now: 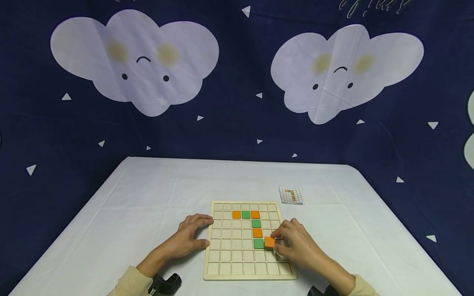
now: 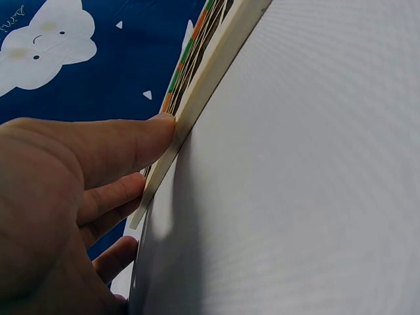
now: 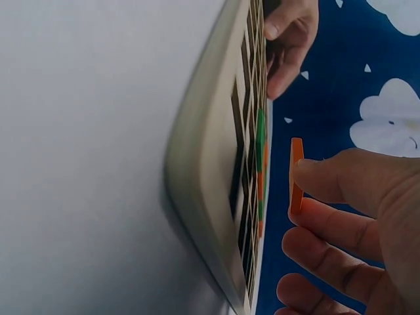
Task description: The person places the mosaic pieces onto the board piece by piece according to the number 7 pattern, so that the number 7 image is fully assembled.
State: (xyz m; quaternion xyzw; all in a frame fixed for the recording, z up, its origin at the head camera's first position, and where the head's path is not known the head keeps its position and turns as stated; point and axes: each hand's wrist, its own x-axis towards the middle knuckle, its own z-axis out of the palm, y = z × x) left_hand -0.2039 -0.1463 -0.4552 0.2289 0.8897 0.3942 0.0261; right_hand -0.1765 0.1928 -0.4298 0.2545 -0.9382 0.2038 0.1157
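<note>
My right hand [image 1: 299, 244] pinches an orange square tile [image 1: 269, 242] between thumb and fingers, over the right part of the wooden grid board [image 1: 224, 269]. In the right wrist view the orange tile [image 3: 296, 176] stands on edge between thumb and forefinger, raised off the board [image 3: 203, 151]. Just left of it in the head view lies a green tile [image 1: 258, 243] in a cell. Above that, orange and green tiles alternate up a column, then run left along a row to an orange tile [image 1: 236, 214]. My left hand [image 1: 187, 236] touches the board's left edge with thumb and fingertips, its fingers fairly straight.
A small card [image 1: 290, 195] printed with a coloured grid lies beyond the board's top right corner. White cloth covers the table [image 1: 148, 189]. Behind it hangs a dark blue curtain [image 1: 237, 135] with clouds. Black wrist devices [image 1: 165, 284] sit near the front.
</note>
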